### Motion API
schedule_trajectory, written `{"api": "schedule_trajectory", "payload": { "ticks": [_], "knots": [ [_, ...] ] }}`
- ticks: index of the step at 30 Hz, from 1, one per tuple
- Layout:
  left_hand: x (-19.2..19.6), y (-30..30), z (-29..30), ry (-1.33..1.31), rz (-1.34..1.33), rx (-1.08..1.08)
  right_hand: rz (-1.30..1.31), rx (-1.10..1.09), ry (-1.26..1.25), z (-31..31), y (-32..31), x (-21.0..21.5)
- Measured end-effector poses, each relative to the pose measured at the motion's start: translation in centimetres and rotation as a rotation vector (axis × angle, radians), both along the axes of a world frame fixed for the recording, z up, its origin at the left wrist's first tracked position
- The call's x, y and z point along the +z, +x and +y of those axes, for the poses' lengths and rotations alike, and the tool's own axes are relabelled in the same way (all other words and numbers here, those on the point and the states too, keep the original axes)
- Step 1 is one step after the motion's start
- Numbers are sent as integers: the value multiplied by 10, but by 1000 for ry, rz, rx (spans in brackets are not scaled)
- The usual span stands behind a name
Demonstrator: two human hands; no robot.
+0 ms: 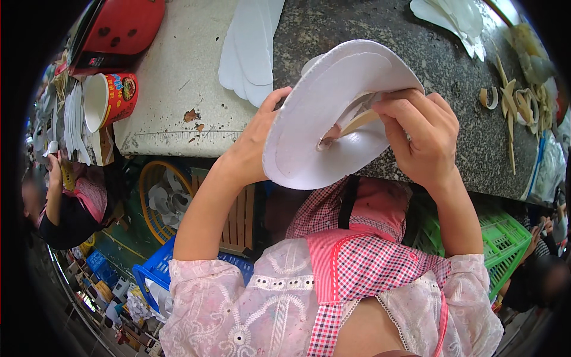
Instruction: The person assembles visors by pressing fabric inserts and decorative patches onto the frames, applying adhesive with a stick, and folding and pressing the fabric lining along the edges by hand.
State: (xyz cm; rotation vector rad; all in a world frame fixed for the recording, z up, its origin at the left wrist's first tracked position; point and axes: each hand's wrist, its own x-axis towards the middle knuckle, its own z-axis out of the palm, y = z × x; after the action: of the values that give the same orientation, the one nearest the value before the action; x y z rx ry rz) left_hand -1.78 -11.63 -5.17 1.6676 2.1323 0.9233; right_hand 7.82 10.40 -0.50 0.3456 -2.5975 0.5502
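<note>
A white piece shaped like a wide-brimmed hat (324,89) is held above the table's front edge, its hollow side turned toward me. My left hand (260,140) grips its left side; most of those fingers are hidden behind the brim. Inside the hollow, a tan strip (358,122) runs along the opening, near a shiny clear surface. My right hand (419,128) pinches the upper end of this strip at the right side of the opening, thumb and fingers bent together.
White rounded flat pieces (250,50) lie behind on the tabletop (190,77). A red paper bowl (113,98) stands left, by a red-and-black object (119,33). Tan curled strips (508,107) lie right. Below are blue (151,273) and green crates (502,238). Co-workers sit both sides.
</note>
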Motion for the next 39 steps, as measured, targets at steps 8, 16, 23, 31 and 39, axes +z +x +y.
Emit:
{"api": "schedule_trajectory", "payload": {
  "ticks": [8, 16, 23, 31, 39],
  "knots": [
    [-5, 11, 5, -67, 4, 22, 142, -23, 172, 1, -1, -14],
    [13, 3, 15, -75, 35, 1, 69, -128, 190, -3, -8, -16],
    [27, -3, 34, -83, 57, -104, -21, -192, 84, 0, -11, -20],
    [15, 2, 55, 88, 294, -2, -12, -176, -46, 8, -11, -25],
    [23, 3, 60, 30, 173, -3, -153, -162, -416, 18, -14, -23]
  ]
}}
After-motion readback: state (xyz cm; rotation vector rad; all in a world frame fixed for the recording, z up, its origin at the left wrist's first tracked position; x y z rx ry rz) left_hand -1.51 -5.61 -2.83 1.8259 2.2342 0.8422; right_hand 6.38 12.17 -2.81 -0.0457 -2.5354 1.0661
